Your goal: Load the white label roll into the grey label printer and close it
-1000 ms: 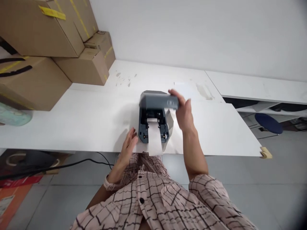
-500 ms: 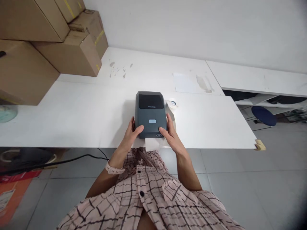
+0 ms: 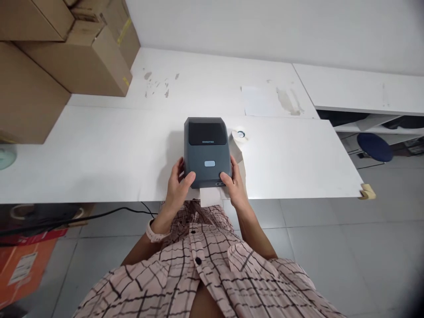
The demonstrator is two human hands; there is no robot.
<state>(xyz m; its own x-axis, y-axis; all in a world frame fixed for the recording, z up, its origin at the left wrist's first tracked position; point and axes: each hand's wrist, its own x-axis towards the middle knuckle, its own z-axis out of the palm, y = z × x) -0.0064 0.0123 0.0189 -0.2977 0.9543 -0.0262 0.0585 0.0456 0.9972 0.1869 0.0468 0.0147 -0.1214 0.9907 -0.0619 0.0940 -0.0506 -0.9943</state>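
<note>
A dark grey-blue label printer (image 3: 208,153) with a black window is between my two hands at the front of the white table. My left hand (image 3: 178,182) grips its left side, thumb on the top near the front corner. On the opposite side my right hand (image 3: 236,182) holds it the same way, its thumb beside a small button. A blank white label strip (image 3: 210,197) sticks out of the printer's front, over the table edge. Right of the printer lies a label roll (image 3: 240,134), with brownish backing paper (image 3: 240,164) running toward my right hand. My fingers under the printer are hidden.
Cardboard boxes (image 3: 79,57) are stacked at the back left of the white table (image 3: 291,163). A white paper sheet (image 3: 255,100) lies at the back. A padded corner (image 3: 367,191) marks the table's front right. A blue stool (image 3: 375,146) stands beyond; a black cable (image 3: 109,213) hangs below left.
My view has shifted slightly, so the boxes and table back sit higher. Both hands keep their hold on the printer, which looks slightly closer; the label strip still hangs from its front.
</note>
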